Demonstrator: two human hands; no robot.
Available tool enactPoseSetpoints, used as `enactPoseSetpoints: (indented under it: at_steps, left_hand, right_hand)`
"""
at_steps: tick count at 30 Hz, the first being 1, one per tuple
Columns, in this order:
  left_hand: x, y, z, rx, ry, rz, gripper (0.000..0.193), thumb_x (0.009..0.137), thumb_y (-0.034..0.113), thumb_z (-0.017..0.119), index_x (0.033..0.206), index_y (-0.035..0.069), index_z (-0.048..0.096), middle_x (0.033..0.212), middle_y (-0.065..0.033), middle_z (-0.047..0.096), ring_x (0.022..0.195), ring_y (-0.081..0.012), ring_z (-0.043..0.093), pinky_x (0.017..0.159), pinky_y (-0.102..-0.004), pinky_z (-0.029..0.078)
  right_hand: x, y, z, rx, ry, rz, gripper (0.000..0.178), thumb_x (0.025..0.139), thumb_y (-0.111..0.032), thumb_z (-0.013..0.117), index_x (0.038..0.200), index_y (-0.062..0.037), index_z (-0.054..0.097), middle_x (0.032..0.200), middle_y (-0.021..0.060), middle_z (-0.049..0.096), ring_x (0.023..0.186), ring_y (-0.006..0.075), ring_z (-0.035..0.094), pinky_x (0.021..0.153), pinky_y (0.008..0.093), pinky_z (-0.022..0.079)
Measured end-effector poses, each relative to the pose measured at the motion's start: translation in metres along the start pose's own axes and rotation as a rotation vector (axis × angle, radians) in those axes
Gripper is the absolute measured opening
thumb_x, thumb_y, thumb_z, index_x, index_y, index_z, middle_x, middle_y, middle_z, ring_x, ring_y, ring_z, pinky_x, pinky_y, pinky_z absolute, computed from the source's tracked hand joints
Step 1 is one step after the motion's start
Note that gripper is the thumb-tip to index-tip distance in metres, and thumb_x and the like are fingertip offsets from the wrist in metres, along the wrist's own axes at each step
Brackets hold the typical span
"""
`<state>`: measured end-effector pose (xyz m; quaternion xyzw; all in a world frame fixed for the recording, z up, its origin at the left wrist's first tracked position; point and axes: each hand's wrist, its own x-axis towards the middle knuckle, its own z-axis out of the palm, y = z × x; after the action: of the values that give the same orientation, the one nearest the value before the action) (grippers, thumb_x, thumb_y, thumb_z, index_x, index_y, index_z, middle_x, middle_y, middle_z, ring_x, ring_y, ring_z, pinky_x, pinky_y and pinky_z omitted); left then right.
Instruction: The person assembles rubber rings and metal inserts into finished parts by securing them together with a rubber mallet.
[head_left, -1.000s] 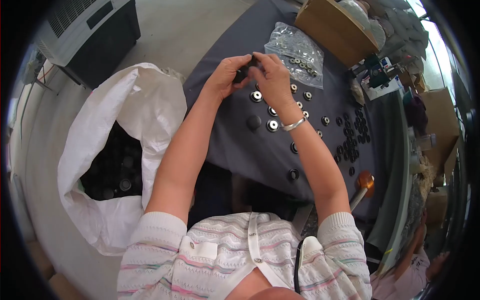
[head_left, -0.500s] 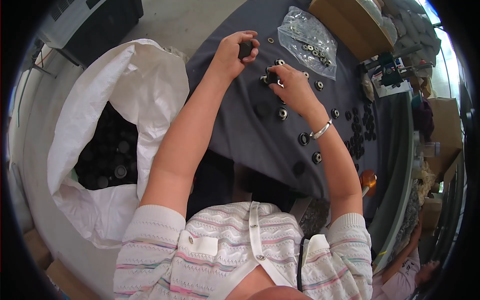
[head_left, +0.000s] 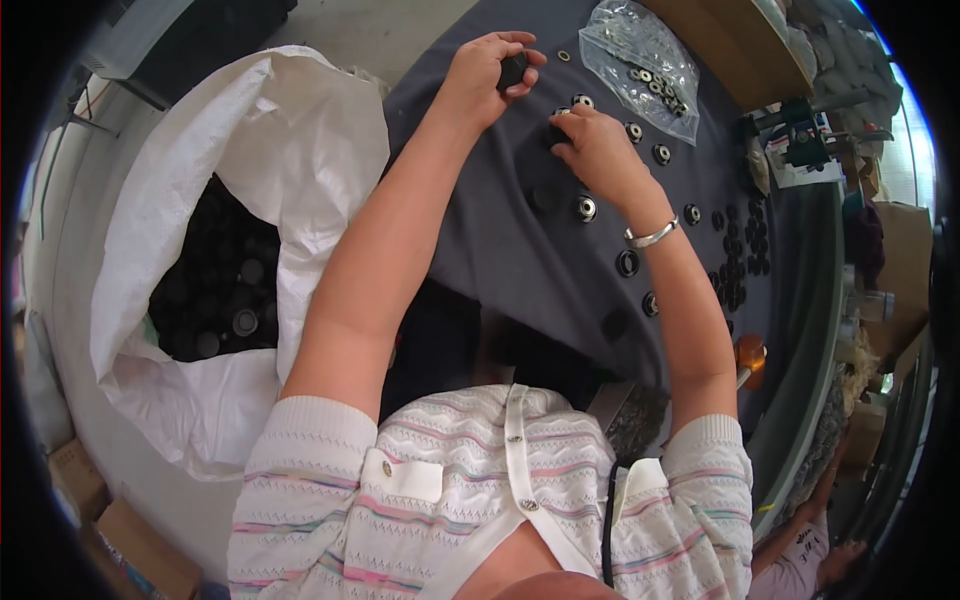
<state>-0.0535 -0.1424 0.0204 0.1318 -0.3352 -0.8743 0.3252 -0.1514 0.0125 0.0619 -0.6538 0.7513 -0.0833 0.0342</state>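
My left hand [head_left: 488,78] is raised over the table's far left side, its fingers curled round a black cap [head_left: 513,72]. Farther right, my right hand [head_left: 605,158] reaches down to the cloth and pinches another dark cap [head_left: 557,135], partly hidden by the fingers. Just beyond those fingertips sit black round pieces with metal centres, one of them [head_left: 583,101] clearly visible. More such pieces lie around the right hand and forearm, including one nearer me [head_left: 585,208] and one to the right [head_left: 662,154].
A white woven sack [head_left: 330,130] of black caps [head_left: 207,300] stands open at left. On the dark cloth [head_left: 480,230] lie a clear bag [head_left: 640,60] of metal rings and several black rings [head_left: 735,250]. A cardboard box [head_left: 740,50] and green clamp-like tool [head_left: 805,140] are at far right.
The whole view has shifted, moving the scene up and right. The cap in my right hand now covers the spot where a metal-centred piece showed. My left hand keeps its cap.
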Motion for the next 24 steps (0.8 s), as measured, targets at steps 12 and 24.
enactPoseSetpoints:
  at_steps: [12,24]
  left_hand:
    - [0.000,-0.003,-0.002,-0.015,0.019,-0.067,0.033,0.099,0.024,0.044,0.107,-0.006,0.054,0.086,-0.0169,0.059,0.065,-0.0188,0.056,0.045,-0.0233,0.038]
    - [0.001,-0.002,-0.003,-0.016,0.047,-0.125,0.045,0.101,0.038,0.037,0.104,-0.004,0.054,0.083,-0.0218,0.063,0.053,-0.0191,0.054,0.039,-0.0240,0.034]
  right_hand:
    - [0.009,-0.013,-0.004,0.011,-0.080,-0.087,0.017,0.075,-0.008,0.071,0.086,0.0023,0.063,0.089,0.0163,0.060,0.087,0.0360,0.061,0.078,0.0433,0.049]
    - [0.004,-0.018,-0.008,-0.130,-0.030,-0.109,0.024,0.079,-0.021,0.071,0.090,-0.0002,0.065,0.089,0.0155,0.062,0.086,0.0320,0.064,0.077,0.0415,0.051]
